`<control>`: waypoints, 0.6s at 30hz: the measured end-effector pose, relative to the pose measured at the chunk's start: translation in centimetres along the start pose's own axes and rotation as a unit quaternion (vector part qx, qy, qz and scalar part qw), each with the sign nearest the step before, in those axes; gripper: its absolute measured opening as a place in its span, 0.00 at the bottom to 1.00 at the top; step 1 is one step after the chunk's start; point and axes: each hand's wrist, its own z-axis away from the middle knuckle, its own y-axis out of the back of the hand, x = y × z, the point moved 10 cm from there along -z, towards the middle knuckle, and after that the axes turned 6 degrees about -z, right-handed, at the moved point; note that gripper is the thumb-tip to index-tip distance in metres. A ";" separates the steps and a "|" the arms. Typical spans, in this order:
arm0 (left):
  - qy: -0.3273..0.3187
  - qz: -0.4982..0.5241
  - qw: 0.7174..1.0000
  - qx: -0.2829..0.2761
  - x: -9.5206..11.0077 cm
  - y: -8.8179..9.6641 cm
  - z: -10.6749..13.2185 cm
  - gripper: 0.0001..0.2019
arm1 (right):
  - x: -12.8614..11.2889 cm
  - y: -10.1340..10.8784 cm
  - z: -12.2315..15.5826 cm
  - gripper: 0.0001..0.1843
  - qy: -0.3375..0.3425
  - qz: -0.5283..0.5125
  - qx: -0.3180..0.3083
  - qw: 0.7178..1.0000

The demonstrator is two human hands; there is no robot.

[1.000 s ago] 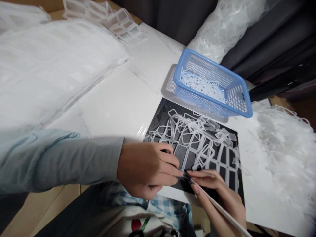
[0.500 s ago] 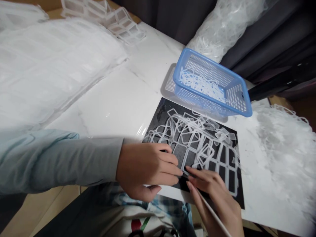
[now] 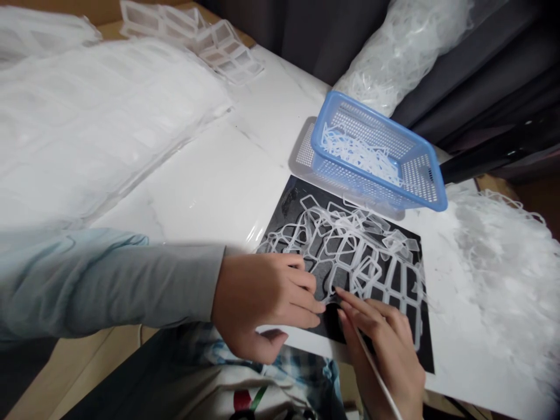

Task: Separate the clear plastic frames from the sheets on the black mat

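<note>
A black sheet [image 3: 350, 233] lies on the table, covered by a tangle of translucent white plastic lattice strips [image 3: 341, 245]. My left hand [image 3: 266, 306] rests on the sheet's near left part, its curled fingertips on the strips. Whether it pinches a strip I cannot tell. My right hand [image 3: 385, 350] sits at the sheet's near edge, with its fingertips close to those of my left hand. It holds a thin white stick [image 3: 371, 364] between its fingers. A blue perforated plastic basket [image 3: 376, 157], holding white strips, stands just beyond the sheet.
A grey perforated tray [image 3: 306, 154] lies under the basket's left side. Large stacks of clear moulded plastic sheets [image 3: 100, 128] cover the table's left. White scrap heaps lie on the right [image 3: 503, 274] and in a bag [image 3: 402, 52]. Dark fabric hangs behind the table.
My right hand has shifted up and left, with the white stick now steeper. My left hand has barely moved. The whole view has tilted slightly.
</note>
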 end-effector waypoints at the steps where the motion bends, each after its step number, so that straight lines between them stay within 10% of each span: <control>1: -0.003 0.001 1.000 0.007 0.0 0.1 0.0 0.15 | 0.2 0.5 0.0 0.08 -0.012 0.009 0.019 1.000; 13: -0.003 0.004 1.000 0.001 0.0 -0.2 0.0 0.16 | 6.1 9.2 0.7 0.20 -0.222 0.099 0.313 0.918; 18: 0.000 0.004 1.000 -0.003 0.0 -0.3 0.0 0.14 | 8.1 9.2 -0.9 0.29 -0.162 -0.045 0.221 0.961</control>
